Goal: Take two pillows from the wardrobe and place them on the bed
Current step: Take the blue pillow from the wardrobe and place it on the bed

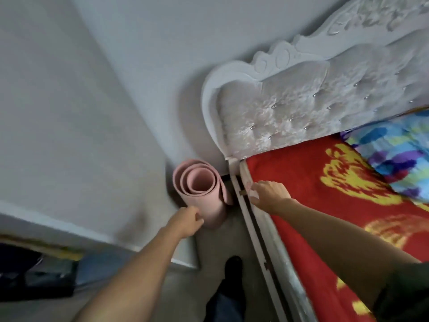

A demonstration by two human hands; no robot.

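red bedspread (pixel 308 182) | tufted white headboard (pixel 301 108) | grey wall (pixel 139 66) | pink rolled mat (pixel 199 189)

The bed cover (pixel 301 182) is red with yellow motifs, the pillow (pixel 399 154) multicoloured blue-purple-green, the rolled mat (pixel 199 191) pink, and the tufted headboard (pixel 313 108) white.

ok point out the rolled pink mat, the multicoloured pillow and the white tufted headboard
rolled pink foam mat (pixel 201 201): head view, on its outer side wall
blue multicoloured patterned pillow (pixel 399 154): head view, on its top face
white tufted headboard (pixel 301 112): head view, on the buttoned padding
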